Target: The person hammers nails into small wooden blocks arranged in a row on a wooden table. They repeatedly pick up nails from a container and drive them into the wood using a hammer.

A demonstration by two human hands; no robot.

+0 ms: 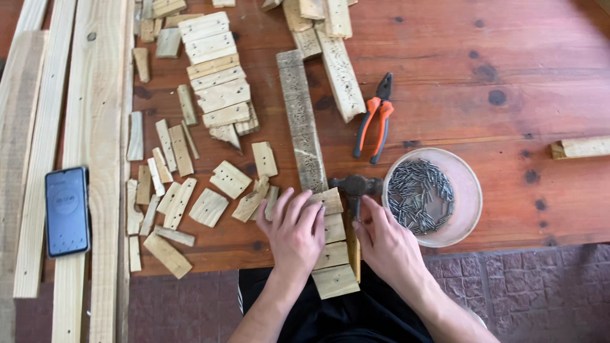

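Left hand [294, 230] lies flat, fingers spread, on the block row [333, 254]; right hand [381, 244] rests open on the hammer [354, 190] (just beside the row), near the nail bowl [467, 203].

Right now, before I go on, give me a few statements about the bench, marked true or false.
1. The left hand lies flat on a row of small wood blocks. True.
2. The bowl of nails stands left of the phone. False: it stands at the right, by the right hand; the phone lies far left on the planks.
3. The pliers have orange handles and lie untouched. True.
4. The right hand holds the pliers. False: it rests beside the hammer, whose handle runs toward the person.
5. The hammer head lies next to the bowl's rim. True.
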